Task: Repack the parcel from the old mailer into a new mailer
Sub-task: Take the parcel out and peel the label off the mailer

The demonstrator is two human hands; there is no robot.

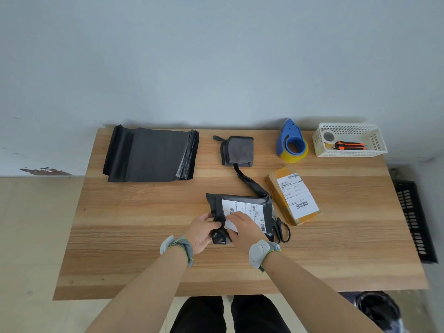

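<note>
Black plastic mailer [240, 212], with a white shipping label [247, 211] on top, lies on the wooden desk [134, 227] just in front of me, near the middle. Head view only.

My left hand [201, 233] grips the mailer's near-left corner, fingers curled around the crumpled plastic. My right hand [242, 228] rests on top of the label, fingers closed on the label's lifted near-left corner. Both wrists carry grey bands.

A torn black strip [249, 181] trails from the mailer's far-right corner toward a folded grey cloth item [239, 151] that sits farther back on the desk. I cannot tell whether the strip is still attached to the mailer.

Black-handled scissors [282, 230] lie touching the mailer's right edge. Just right of them sits a brown cardboard box [292, 194] with its own white label, tilted.

Stack of new black mailers [153, 155] lies flat at the far left of the desk, well apart from my hands. A blue tape dispenser [292, 143] with yellowish tape stands at the far right. Beside it is a white basket [348, 152] holding an orange-and-black cutter [349, 145] and a small roll.
</note>
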